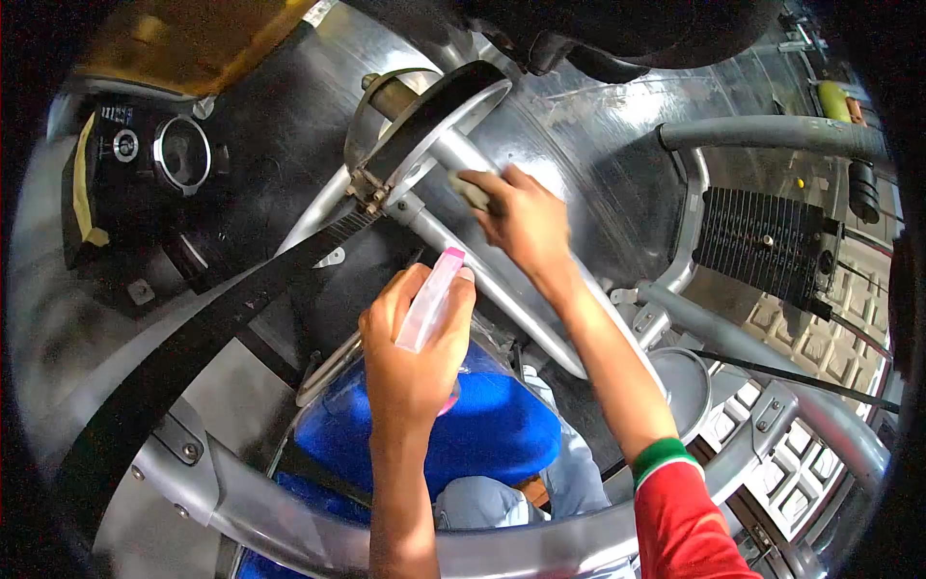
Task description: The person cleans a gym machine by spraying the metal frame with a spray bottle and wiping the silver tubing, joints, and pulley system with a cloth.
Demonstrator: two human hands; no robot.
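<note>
My left hand [415, 323] is closed around a clear spray bottle with a pink tip [431, 299], held above a blue seat [482, 425]. Higher and to the right, my right hand [521, 217] grips a light cloth [470, 190] beside a silver metal tube [458, 154]. That tube runs from a black-rimmed wheel [439, 121] down toward the lower right, partly behind my right forearm. A second silver tube [492, 285] lies below my right hand, roughly alongside the first.
A wide black belt [207, 343] crosses the left side. A curved grey frame bar [289, 511] spans the bottom. On the right are a stack of black weight plates [762, 246] and a thick grey tube [772, 135]. A person's light-blue trouser leg [574, 473] shows below.
</note>
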